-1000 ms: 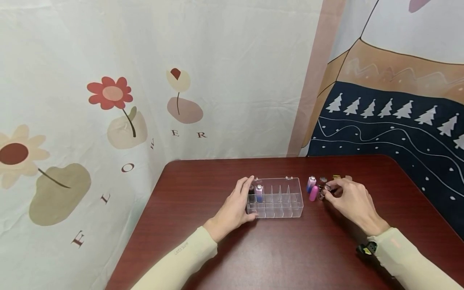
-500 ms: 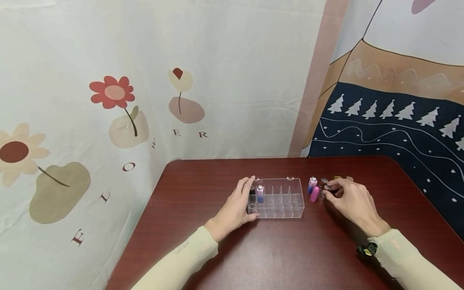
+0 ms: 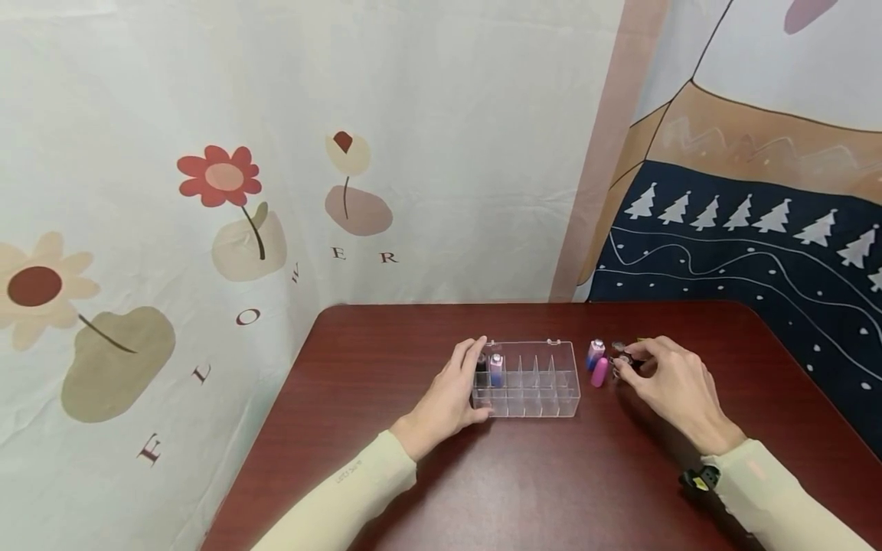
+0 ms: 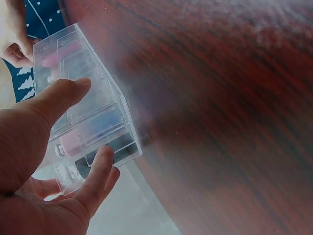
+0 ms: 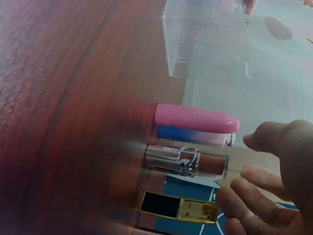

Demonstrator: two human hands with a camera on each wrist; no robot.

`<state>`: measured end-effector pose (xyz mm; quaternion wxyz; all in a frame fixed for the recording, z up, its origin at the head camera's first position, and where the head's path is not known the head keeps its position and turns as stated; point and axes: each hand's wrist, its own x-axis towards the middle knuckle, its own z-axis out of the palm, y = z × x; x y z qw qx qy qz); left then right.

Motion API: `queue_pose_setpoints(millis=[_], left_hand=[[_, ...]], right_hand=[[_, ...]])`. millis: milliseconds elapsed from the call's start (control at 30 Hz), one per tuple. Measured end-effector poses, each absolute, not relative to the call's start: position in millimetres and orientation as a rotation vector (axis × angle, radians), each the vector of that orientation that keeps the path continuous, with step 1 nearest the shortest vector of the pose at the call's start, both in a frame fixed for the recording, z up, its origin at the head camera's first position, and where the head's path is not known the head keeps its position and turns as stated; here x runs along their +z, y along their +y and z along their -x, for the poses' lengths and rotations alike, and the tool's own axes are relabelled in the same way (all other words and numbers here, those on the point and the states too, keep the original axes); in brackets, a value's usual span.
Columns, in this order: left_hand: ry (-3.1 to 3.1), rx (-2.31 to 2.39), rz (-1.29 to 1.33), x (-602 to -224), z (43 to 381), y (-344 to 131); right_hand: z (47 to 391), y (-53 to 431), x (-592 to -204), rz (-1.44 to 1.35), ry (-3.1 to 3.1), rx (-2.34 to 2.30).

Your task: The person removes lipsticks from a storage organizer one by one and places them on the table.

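My left hand grips the left end of a clear divided organizer box, thumb at the front and fingers behind. Inside the box, at its left end, stand a black tube and a pink-and-blue lipstick. Just right of the box my right hand reaches over a small upright group, thumb and fingers parted near the tops. In the right wrist view these are a pink rounded tube, a second pink-and-blue lipstick, a silver lipstick with a clear top and a gold-and-black lipstick.
Everything stands on a dark red wooden table. A pale printed curtain hangs behind it, and a dark blue tree-patterned part rises at the right. A dark band circles the right wrist.
Both hands keep nearly the same places at the box and the lipsticks. The right fingers shift slightly over the group, and the head view drifts a little.
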<state>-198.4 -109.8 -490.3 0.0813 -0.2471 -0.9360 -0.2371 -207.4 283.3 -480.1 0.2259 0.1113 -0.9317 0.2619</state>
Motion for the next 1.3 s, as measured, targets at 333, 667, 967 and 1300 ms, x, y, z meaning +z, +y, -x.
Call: queue_pose_setpoints(millis=[333, 667, 967, 1300], left_hand=[[-2.802, -0.702, 0.738, -490.3, 199.1, -110.5], [-2.795, -0.711, 0.746, -490.0, 199.2, -110.7], [-2.784, -0.714, 0.760, -489.0, 201.3, -112.5], [-2.813, -0.715, 0.758, -488.5, 199.9, -113.1]], right_hand=[[207.0, 264.6, -470.5, -0.395, -2.416, 0.711], [211.5, 238.8, -473.2, -0.547, -2.313, 0.744], [216.8, 210.9, -472.7, -0.679, -2.300, 0.774], [218.1, 174.6, -465.5, -0.787, -2.404, 0.811]])
